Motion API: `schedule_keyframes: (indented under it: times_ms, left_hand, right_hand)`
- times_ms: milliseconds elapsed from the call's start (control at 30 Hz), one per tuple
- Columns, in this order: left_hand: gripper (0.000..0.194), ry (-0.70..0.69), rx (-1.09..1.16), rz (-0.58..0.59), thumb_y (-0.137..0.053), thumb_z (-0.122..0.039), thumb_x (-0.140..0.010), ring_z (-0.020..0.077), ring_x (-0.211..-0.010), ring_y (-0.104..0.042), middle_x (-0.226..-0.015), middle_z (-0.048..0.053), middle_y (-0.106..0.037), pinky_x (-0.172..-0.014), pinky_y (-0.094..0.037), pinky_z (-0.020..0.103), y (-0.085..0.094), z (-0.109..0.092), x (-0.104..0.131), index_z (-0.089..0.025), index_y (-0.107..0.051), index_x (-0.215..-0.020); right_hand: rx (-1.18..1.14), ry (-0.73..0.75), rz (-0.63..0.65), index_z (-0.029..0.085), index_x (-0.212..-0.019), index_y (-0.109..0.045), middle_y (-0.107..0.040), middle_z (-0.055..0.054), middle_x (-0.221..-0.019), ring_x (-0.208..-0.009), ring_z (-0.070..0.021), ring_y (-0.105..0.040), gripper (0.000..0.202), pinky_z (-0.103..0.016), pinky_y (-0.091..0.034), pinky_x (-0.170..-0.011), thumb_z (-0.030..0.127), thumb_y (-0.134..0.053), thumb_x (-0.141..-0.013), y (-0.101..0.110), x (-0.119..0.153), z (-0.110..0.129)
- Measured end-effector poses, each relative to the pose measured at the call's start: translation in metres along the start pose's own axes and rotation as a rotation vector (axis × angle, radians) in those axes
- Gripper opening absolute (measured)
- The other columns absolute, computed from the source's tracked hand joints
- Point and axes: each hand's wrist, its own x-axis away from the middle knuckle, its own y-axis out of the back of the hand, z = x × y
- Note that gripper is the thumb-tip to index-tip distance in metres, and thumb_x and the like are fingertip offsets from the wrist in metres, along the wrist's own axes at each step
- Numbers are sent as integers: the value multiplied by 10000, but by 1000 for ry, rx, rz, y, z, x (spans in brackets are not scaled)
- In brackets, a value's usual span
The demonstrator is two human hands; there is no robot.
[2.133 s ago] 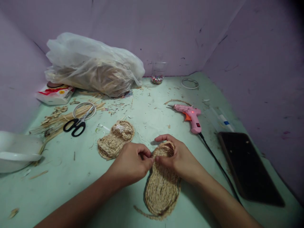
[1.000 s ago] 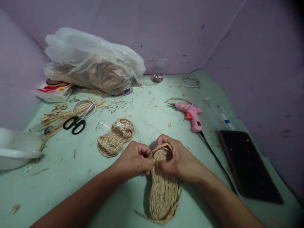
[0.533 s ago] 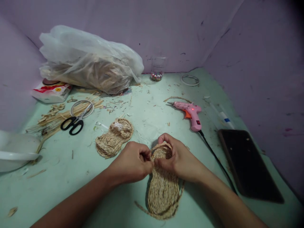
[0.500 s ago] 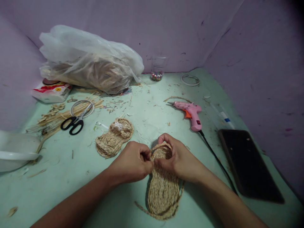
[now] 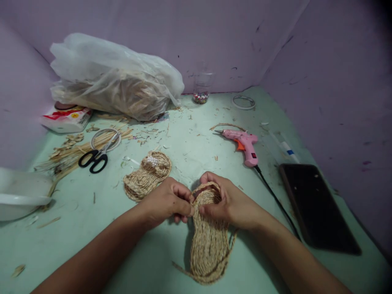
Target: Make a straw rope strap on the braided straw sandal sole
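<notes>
A slipper-shaped sole of coiled, twisted straw cord (image 5: 210, 245) lies in front of me, a loose cord end trailing at its lower left. My right hand (image 5: 226, 200) grips its upper end, thumb on top and fingers behind. At the upper left edge, my left hand (image 5: 171, 202) pinches the cord between thumb and forefinger, the other fingers curled. A cord strip arches over the top end of the sole. Beyond my left hand lies a small finished-looking woven slipper (image 5: 147, 175) with pearly beads on its band.
A pink glue gun (image 5: 241, 143) lies to the right, its cable running past a black phone (image 5: 318, 208). Black-handled scissors (image 5: 98, 157) rest on straw strips at left. Behind stand a stuffed plastic bag (image 5: 119, 81) and a cup of beads (image 5: 201, 96). A white basin (image 5: 24, 196) sits far left.
My left hand has shifted slightly left and its fingers have loosened a little, still pinching at the sole's edge. My right hand keeps its hold. The view has moved slightly.
</notes>
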Motion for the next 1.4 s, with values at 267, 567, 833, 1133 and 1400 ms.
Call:
schedule_keyframes:
  times_ms: [267, 567, 833, 1133, 1400]
  left_hand:
    - [21, -6, 108, 58, -625, -123, -495, 51, -346, -435, -390, -21, -529, -352, -296, 159, 1, 4, 1, -104, -618, -500]
    - [35, 7, 105, 16, -609, -127, -508, 54, -327, -432, -389, -15, -547, -351, -322, 167, -3, 5, 0, -106, -626, -531]
    - [31, 23, 134, -22, -599, -139, -524, 57, -307, -426, -376, -22, -549, -336, -329, 163, -7, 7, -2, -123, -581, -545]
    - [88, -8, 224, -38, -646, -136, -471, 44, -340, -400, -377, -35, -499, -340, -255, 163, -6, 5, -1, -105, -612, -547]
    - [161, -31, 75, -65, -626, -254, -594, 80, -356, -439, -430, -35, -515, -355, -334, 192, -10, 5, 1, -142, -538, -669]
  right_hand:
    - [-18, -23, 38, 201, -747, -355, -477, 80, -631, -523, -52, -386, 366, -178, -288, -467, 60, -617, -533, 2, -1, 1]
    - [23, 7, 21, 203, -782, -376, -507, 71, -644, -541, -63, -416, 413, -184, -317, -481, 127, -717, -562, 5, 0, -4]
    - [140, -15, -68, 196, -745, -369, -479, 72, -625, -528, -56, -374, 349, -183, -301, -465, 82, -641, -559, 3, -2, 0]
    - [93, -14, -80, 207, -709, -350, -485, 72, -624, -505, -56, -370, 326, -186, -274, -445, 86, -600, -537, -1, 0, -1]
    - [120, 3, -176, 209, -742, -357, -467, 82, -597, -501, -60, -362, 329, -189, -290, -451, 80, -593, -552, 2, -2, -1]
